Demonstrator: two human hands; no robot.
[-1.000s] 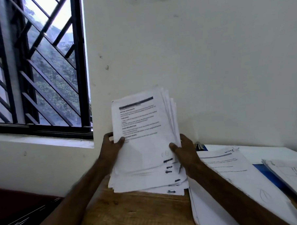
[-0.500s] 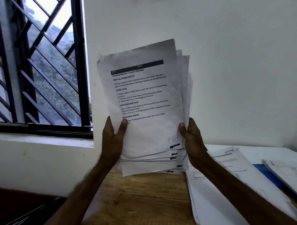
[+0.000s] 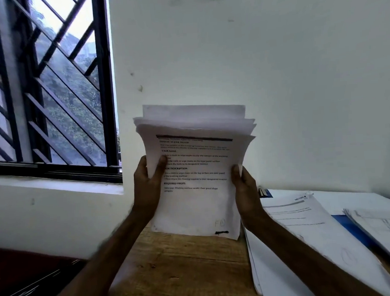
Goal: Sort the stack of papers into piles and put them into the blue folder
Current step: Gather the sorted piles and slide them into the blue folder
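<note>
A stack of printed papers (image 3: 198, 199) stands upright with its bottom edge on the wooden table (image 3: 183, 271). My left hand (image 3: 147, 185) grips its left side, thumb on the front sheet. My right hand (image 3: 246, 192) grips its right side. The top edges of the sheets fan out and bend back. To the right lies the blue folder (image 3: 351, 228), mostly covered by a pile of papers (image 3: 305, 239) and a second pile (image 3: 380, 227) at the far right.
A white wall rises directly behind the table. A barred window (image 3: 46, 87) with a sill is at the left. Something dark red and black (image 3: 27, 280) sits low at the left, beside the table's edge.
The stack was lifted high half a second ago. It has come back down onto the table on its bottom edge, and the lower edges now line up. Both hands sit higher on its sides.
</note>
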